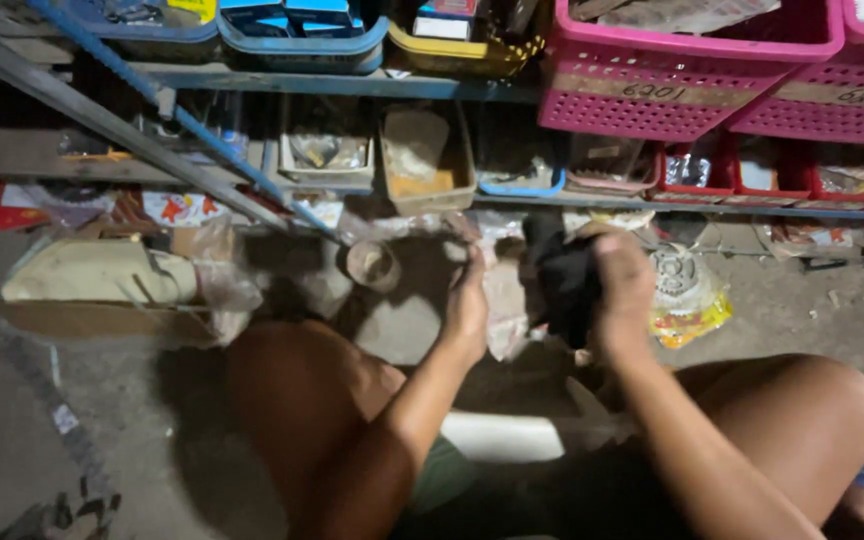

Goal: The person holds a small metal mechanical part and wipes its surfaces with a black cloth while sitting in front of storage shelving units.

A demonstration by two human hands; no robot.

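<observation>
My right hand (620, 290) is closed around a dark black object (564, 280), which looks like a cloth or a part, held up in front of the lowest shelf. My left hand (468, 305) is beside it, fingers on a clear crumpled plastic bag (505, 305) that hangs between both hands. The picture is blurred, so the exact grip of the left hand is hard to read. My knees and forearms fill the lower part of the view. A white flat thing (502, 436) lies between my legs.
Metal shelves (352, 82) hold pink baskets (682, 80), blue and yellow tubs and small trays of bagged parts. A yellow printed bag (692, 300) lies on the concrete floor at the right. A cardboard box (102, 290) sits left. A small round cup (372, 265) stands near the shelf.
</observation>
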